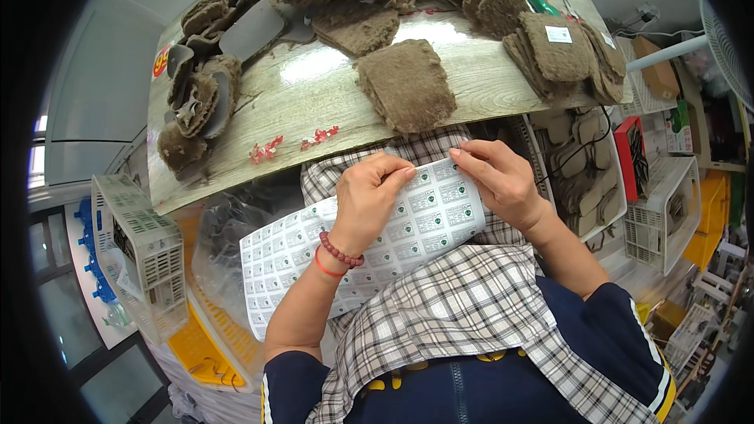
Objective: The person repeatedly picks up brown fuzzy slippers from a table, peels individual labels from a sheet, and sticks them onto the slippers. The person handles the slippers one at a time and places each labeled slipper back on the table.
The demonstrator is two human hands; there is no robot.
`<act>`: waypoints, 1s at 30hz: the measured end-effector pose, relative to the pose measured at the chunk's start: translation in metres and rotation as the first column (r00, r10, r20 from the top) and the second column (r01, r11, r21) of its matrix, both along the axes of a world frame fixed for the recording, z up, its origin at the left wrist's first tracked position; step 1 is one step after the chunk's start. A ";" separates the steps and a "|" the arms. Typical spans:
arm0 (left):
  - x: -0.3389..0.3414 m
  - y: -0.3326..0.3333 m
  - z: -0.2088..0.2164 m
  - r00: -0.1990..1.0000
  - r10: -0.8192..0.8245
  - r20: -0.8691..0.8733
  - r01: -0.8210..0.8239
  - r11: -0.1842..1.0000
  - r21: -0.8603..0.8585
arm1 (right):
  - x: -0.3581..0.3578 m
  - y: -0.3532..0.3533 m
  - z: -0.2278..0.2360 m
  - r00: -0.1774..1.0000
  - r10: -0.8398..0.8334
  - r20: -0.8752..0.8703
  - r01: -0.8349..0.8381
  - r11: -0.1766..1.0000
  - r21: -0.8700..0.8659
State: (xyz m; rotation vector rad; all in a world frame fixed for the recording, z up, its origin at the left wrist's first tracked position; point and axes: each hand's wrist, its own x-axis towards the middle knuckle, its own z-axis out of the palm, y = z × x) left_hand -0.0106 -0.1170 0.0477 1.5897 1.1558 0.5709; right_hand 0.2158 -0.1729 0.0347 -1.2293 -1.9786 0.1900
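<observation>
white paper, printed with a grid of small labels [430, 224] bearing green marks, makes up the long sheet [393, 243] that slopes across the lap, over the black-and-white checked cloth apron [440, 306] and below the near edge of the pale wood-grain table [271, 114]. its lower left end is unheld, so it could crease or slide if the pinch at the top slackened. a label lifted crookedly might tear or curl onto a fingertip, most likely from an uneven pull at the corner. lint would be another risk: fibres from the shaggy, squarish stack of brown pads [404, 86] on the table could cling to any bare adhesive and weaken its stick. the left hand [365, 192], above a dark red beaded bracelet [342, 251], has thumb and forefinger closed together on the sheet's upper edge, the other fingers curled in. the right hand [499, 180] pinches the upper right corner between thumb and forefinger, its remaining fingers bent loosely alongside; whether a peeled label sits between those tips is too small to tell.
</observation>
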 end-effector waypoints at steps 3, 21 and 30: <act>0.004 0.000 0.002 0.999 0.020 0.045 -0.017 0.998 -0.055 | 0.002 -0.001 0.001 0.998 -0.010 0.057 0.007 0.999 0.048; 0.015 0.005 0.011 0.999 0.023 -0.033 -0.022 1.000 0.014 | 0.002 -0.003 0.025 1.000 -0.009 0.023 0.006 0.987 0.161; 0.035 0.013 0.030 0.980 0.026 -0.197 0.100 0.792 0.602 | 0.005 0.107 0.049 0.744 -0.333 -0.579 -0.157 0.755 -0.637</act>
